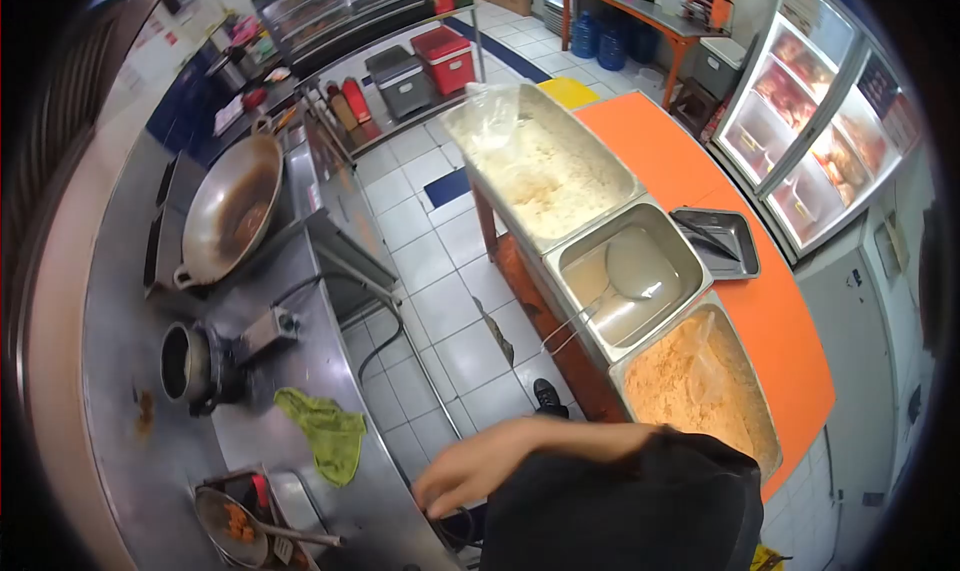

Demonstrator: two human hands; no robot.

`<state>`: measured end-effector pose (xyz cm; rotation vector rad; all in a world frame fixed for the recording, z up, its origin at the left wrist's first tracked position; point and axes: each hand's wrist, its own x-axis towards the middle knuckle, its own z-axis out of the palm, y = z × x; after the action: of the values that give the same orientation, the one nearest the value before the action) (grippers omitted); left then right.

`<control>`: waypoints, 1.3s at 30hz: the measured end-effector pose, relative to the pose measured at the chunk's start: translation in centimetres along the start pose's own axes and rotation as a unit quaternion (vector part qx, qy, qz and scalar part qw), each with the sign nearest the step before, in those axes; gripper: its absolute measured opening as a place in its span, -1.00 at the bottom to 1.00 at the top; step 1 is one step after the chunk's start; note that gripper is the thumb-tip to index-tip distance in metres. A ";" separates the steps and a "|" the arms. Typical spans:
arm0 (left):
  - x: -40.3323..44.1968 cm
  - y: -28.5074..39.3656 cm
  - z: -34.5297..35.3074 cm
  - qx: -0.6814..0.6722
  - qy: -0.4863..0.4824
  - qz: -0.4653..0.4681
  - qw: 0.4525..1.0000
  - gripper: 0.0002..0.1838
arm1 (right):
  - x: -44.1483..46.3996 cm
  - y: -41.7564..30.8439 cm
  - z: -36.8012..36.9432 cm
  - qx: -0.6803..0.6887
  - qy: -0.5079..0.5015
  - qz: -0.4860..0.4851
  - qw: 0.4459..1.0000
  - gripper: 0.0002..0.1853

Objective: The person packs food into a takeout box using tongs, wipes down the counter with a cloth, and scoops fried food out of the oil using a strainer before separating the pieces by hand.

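Observation:
My right hand (pixel 465 473) reaches left from a black sleeve (pixel 625 506) to the front edge of the steel counter (pixel 380 521). Its fingers are curled downward at that edge, slightly blurred, and what they grip, if anything, is hidden. A dark curved hose or cable (pixel 462 526) shows just below the hand. On the counter to the left lies a crumpled green cloth (pixel 328 436). Beyond it, near the lower left, a pan with orange pieces (pixel 232 521) has a long handle pointing toward the hand. My left hand is not in view.
A large wok (pixel 232 211) and a black burner (pixel 195 366) are along the left. On the orange table (pixel 650 141) sit trays of pale flour (pixel 560 176) and orange coating (pixel 690 381), with a strainer (pixel 640 266) in a liquid pan (pixel 590 261) between. Tiled floor (pixel 430 261) separates them.

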<state>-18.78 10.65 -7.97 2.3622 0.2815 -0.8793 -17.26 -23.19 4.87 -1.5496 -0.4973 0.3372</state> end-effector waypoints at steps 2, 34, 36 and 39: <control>-0.5 3.6 2.1 0.060 -0.027 0.013 0.998 -0.40 | -12.8 -3.8 -5.1 0.088 0.229 0.069 0.967 -0.66; 10.8 13.0 13.7 0.169 -0.135 0.313 0.925 -0.73 | -54.5 15.2 -2.0 -0.373 0.807 0.290 0.354 -0.39; 12.2 13.1 13.2 0.121 -0.076 0.367 0.919 -0.73 | -53.8 14.4 -2.0 -0.381 0.818 0.139 0.409 -0.65; 8.9 17.5 10.0 0.021 -0.040 0.335 0.941 -0.76 | -49.6 12.5 -6.1 -0.525 0.769 0.073 0.357 -0.58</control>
<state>-10.53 -9.41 -11.72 2.2129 -0.5553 -0.6363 -55.43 -53.52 -11.80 -2.2436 1.2605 -1.6656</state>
